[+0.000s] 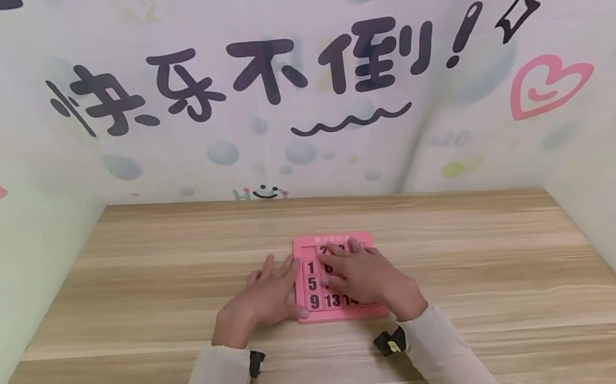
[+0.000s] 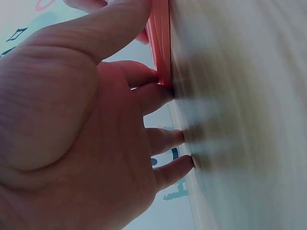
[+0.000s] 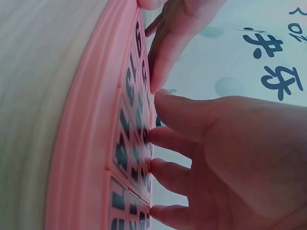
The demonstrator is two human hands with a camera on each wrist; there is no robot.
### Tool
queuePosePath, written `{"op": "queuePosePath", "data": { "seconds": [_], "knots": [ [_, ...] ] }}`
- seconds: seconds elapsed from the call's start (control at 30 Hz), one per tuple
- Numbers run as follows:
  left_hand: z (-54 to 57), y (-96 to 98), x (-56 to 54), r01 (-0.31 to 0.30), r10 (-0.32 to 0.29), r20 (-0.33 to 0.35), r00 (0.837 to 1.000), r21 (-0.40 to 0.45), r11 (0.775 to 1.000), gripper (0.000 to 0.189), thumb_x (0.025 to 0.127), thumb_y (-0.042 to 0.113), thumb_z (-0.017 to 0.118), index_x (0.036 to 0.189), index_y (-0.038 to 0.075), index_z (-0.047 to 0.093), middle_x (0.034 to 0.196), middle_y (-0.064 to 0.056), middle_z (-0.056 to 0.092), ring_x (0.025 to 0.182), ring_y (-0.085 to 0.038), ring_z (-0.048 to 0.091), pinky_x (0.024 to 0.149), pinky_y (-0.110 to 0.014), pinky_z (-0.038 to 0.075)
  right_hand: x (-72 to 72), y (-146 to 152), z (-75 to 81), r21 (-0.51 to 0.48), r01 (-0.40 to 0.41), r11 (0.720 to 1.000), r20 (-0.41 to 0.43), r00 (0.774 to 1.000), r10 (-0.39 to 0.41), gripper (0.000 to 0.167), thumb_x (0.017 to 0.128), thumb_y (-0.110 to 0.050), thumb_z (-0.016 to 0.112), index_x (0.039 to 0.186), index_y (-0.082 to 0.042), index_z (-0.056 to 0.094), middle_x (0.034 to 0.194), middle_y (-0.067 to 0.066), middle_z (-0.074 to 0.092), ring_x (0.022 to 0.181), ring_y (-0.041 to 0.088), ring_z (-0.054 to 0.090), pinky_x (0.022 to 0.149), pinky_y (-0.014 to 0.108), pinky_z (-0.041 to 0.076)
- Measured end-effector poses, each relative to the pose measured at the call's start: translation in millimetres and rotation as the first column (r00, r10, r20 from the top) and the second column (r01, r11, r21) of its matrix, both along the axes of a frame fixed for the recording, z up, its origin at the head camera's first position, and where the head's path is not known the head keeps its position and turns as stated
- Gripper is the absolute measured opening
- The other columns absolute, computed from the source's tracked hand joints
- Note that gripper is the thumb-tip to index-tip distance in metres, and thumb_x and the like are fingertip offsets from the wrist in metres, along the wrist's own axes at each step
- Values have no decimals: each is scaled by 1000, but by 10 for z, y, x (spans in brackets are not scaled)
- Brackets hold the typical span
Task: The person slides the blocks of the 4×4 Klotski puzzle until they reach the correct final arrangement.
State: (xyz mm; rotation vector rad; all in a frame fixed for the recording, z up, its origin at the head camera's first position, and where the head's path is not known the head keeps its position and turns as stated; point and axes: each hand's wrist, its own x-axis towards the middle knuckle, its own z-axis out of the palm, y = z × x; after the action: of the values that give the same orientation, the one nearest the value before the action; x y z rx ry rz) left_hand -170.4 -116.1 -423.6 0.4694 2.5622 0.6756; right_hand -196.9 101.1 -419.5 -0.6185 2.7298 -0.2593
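A pink sliding number puzzle lies flat on the table, with black-numbered tiles in its frame. The upper left cell of its grid shows no tile. My left hand is at the board's left edge, fingers spread and thumb by the lower left corner. In the left wrist view, some fingertips meet the board's side while others touch the tabletop. Over the tiles lies my right hand, its extended fingertips touching them in the right wrist view. It hides several tiles in the middle and on the right.
The wood-grain table extends around the board. Behind it stands a white printed backdrop with dark lettering, and pale side walls enclose the left and right. Dark wrist devices sit under both sleeves.
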Motion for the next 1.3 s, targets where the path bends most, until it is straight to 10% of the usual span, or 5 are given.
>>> {"op": "queuePosePath", "data": {
  "seconds": [1.3],
  "knots": [
    [1, 6, 0, 22, -23, -20, 1000, -31, 999, 92, 96, 35, 76, 165, 3, 25, 175, -16, 17, 162, -46, 2, 130, -64, 12, 109, -59, 68, -3, -76, 997, 0, 997, 76, 58, 107, -43, 57, 160, -23, 46, 171, 3, 34, 160, 44, 22, 128, 64, 23]
  ]
}}
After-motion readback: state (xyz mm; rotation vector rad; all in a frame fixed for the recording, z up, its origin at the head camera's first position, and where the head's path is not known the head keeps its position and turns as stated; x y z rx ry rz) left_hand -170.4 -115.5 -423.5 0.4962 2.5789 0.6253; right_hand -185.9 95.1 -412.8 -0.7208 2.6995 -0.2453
